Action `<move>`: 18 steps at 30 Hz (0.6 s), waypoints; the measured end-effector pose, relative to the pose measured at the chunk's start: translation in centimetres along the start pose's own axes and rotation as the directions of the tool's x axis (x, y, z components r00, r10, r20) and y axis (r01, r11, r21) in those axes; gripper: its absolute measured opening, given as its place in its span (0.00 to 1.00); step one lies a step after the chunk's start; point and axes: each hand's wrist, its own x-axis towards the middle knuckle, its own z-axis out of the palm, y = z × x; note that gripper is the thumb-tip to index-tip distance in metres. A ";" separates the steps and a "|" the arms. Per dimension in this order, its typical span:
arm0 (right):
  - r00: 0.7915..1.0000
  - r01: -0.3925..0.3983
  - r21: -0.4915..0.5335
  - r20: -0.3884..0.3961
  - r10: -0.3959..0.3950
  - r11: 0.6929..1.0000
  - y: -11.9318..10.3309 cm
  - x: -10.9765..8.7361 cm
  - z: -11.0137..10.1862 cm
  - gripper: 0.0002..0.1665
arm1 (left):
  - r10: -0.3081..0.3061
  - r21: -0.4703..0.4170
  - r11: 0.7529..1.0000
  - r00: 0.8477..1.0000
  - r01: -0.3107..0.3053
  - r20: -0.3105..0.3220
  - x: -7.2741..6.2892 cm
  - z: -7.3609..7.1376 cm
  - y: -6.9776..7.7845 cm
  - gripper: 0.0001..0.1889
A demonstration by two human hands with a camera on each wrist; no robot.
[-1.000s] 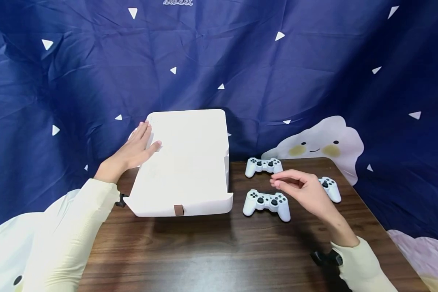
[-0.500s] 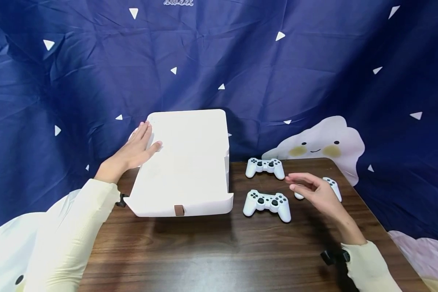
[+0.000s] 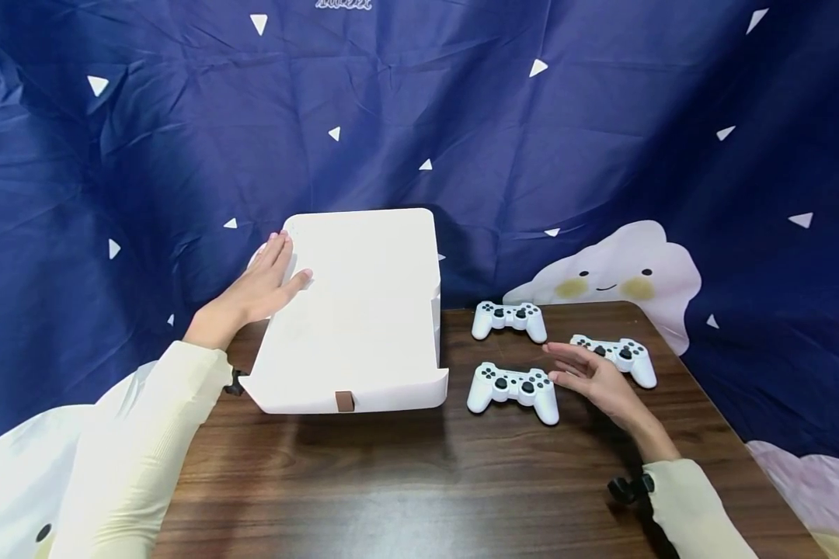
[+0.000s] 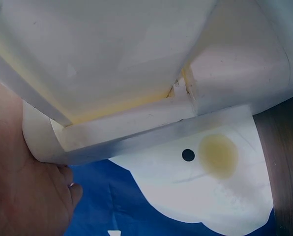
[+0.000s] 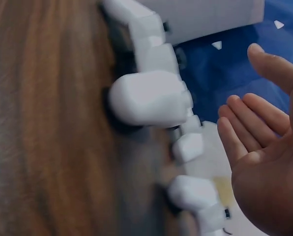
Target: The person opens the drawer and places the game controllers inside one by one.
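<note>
My left hand [image 3: 252,291] rests on the left edge of a white plastic box [image 3: 353,310], fingers pointing away and thumb on its top. In the left wrist view the box's side [image 4: 131,115] fills the upper part, with part of the hand [image 4: 26,182] beside it. Three white game controllers lie right of the box: a back one [image 3: 509,317], a front one [image 3: 513,390] and a right one [image 3: 632,359]. Between the front and right ones hovers my right hand [image 3: 604,388], holding nothing. The right wrist view shows its fingers [image 5: 249,123] extended, apart from a controller [image 5: 149,98].
Everything stands on a dark brown wooden table [image 3: 391,481], its right edge slanting toward the viewer. A brown tab [image 3: 345,401] sits on the box's front lip. Behind hangs a dark blue cloth [image 3: 363,101] with white triangles and a printed cloud [image 3: 615,264].
My right hand moved right from beside the back controller, then slightly back toward the front one, its fingers spreading somewhat. The right controller is now less covered. The left hand stayed on the box.
</note>
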 end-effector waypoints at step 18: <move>0.995 -0.032 0.011 0.094 0.030 0.999 4.1 0.0 1.7 0.43 | -0.002 -0.004 1.000 1.000 0.002 0.008 0.1 -0.2 0.3 0.50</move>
